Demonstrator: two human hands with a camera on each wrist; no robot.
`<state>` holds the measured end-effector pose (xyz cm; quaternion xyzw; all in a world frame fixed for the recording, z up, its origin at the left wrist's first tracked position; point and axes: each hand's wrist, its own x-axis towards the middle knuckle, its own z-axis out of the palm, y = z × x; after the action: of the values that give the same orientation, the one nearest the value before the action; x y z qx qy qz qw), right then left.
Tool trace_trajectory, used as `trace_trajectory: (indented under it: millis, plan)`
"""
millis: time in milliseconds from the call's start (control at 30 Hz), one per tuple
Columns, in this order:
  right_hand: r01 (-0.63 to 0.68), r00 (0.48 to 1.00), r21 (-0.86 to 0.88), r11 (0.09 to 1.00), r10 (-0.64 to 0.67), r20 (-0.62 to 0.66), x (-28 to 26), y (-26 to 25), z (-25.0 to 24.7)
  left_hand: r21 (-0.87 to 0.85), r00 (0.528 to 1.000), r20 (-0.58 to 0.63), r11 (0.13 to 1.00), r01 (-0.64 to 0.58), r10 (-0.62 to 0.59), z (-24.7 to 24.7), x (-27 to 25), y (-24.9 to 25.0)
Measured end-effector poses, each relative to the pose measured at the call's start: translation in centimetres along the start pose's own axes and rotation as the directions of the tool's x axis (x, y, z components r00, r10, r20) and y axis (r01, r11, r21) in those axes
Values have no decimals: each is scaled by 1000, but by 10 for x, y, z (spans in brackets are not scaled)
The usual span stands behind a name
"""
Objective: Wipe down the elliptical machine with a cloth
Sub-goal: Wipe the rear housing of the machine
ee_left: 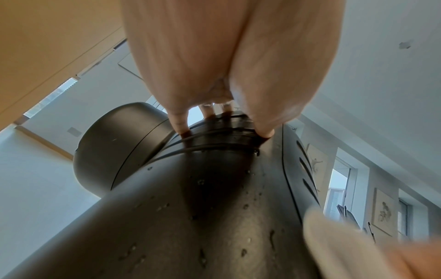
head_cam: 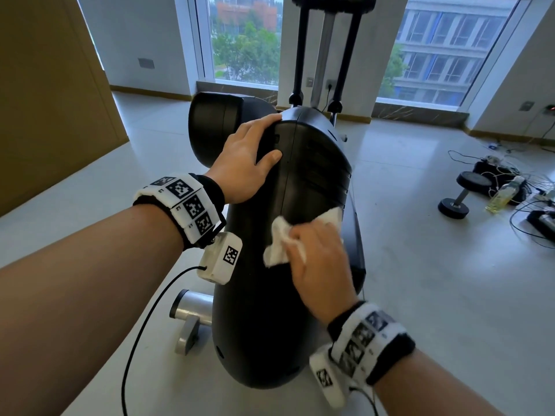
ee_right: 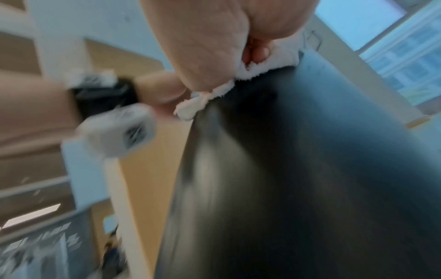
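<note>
Head view: one cloth (head_cam: 279,241), two hands, one machine (head_cam: 300,175).

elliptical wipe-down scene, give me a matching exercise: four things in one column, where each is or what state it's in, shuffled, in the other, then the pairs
Things
1. left hand
2. white cloth
3. dumbbell
4. black housing

Places or states
A. lying on the floor to the right of the machine, near loose cables
B. resting flat on the upper part of the cover, fingers spread
C. speckled with water droplets in the left wrist view
D. bunched under the right hand, pressed on the cover

Pairs: 1-B, 2-D, 3-A, 4-C
</note>
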<state>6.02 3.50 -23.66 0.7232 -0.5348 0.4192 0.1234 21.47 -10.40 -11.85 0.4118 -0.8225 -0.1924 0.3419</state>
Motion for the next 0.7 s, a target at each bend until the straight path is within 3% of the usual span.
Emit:
trace_trajectory:
  millis: [100, 233, 467, 700]
  plan:
    - [-199, 976, 119, 973, 207, -65, 40, 24, -14, -2, 1000, -5, 1000, -1, 1, 1, 0, -1]
    - [-269, 957, 159, 950, 282, -68, 53, 33, -14, 4, 1000, -2, 1000, 3, -3, 2, 1, -3]
    - [-339, 924, 205, 918, 366, -112, -11, 16, 2, 1, 1000, -14, 1000, -17, 17, 4, 1, -6]
    - [-425, 900, 221, 877, 436, 1, -96, -13, 20, -10, 999, -26, 999, -44, 43, 6, 0, -6]
